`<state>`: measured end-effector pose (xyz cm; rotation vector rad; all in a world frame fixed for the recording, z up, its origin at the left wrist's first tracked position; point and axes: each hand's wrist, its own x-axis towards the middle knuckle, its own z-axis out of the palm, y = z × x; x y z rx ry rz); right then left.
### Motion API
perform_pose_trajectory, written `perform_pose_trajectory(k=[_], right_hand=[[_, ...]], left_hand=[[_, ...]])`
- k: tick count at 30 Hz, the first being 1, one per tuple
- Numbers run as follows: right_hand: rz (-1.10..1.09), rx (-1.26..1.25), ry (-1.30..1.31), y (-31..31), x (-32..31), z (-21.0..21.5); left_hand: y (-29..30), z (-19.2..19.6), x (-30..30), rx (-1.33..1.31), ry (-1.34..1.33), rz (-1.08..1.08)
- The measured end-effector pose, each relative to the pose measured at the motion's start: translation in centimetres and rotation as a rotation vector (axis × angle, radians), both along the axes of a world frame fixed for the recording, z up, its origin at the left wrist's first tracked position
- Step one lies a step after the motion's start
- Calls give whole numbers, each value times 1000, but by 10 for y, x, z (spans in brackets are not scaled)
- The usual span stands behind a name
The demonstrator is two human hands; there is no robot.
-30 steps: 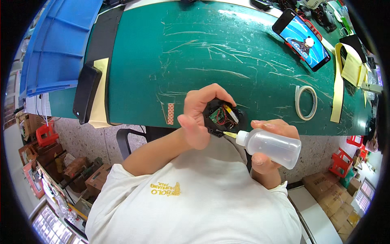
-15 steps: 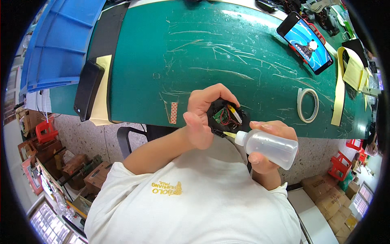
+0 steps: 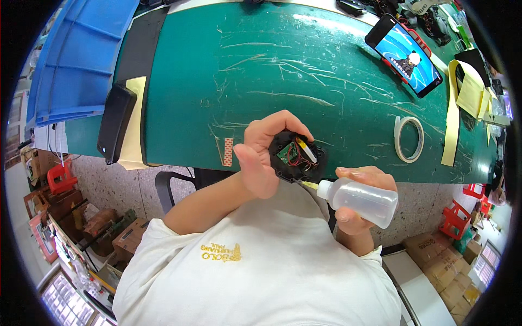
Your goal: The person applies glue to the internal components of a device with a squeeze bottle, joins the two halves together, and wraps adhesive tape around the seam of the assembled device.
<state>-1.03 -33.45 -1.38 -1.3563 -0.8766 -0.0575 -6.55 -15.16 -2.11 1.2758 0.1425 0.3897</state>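
My left hand (image 3: 262, 157) grips the left edge of a round black plastic housing (image 3: 283, 173), its open inside facing up. Inside are a small green circuit board (image 3: 286, 154), thin red wires and a silvery battery with yellow tape (image 3: 306, 149). My right hand (image 3: 365, 179) is wrapped round a translucent squeeze bottle (image 3: 363, 201), tilted with its nozzle to the left. The yellowish nozzle tip (image 3: 310, 185) sits at the housing's lower rim; whether it touches, I cannot tell.
On the green table (image 3: 185, 81) lie a tape roll (image 3: 408, 139) and a patterned strip (image 3: 228, 152). A phone (image 3: 405, 56) leans on a red stand at the far right, near yellow strips (image 3: 451, 119). At the left are a black case (image 3: 116, 124) and a blue bin (image 3: 76, 60).
The housing has turned in my left hand, so more of its inside and lower rim shows. The bottle stays close by, its nozzle now slightly lower against the rim.
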Motion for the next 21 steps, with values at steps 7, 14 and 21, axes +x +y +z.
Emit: perform_pose_trajectory(k=[7,14,21], right_hand=[[-20,-24,-85,6,4,4],[-46,-194,-133,2,-3,31],[-3,-363,-212,-3,-8,49]], left_hand=[[2,-5,-4,-23,84,-15],[0,-10,-5,-70,3,-16],[-3,-5,-4,-68,35,16]])
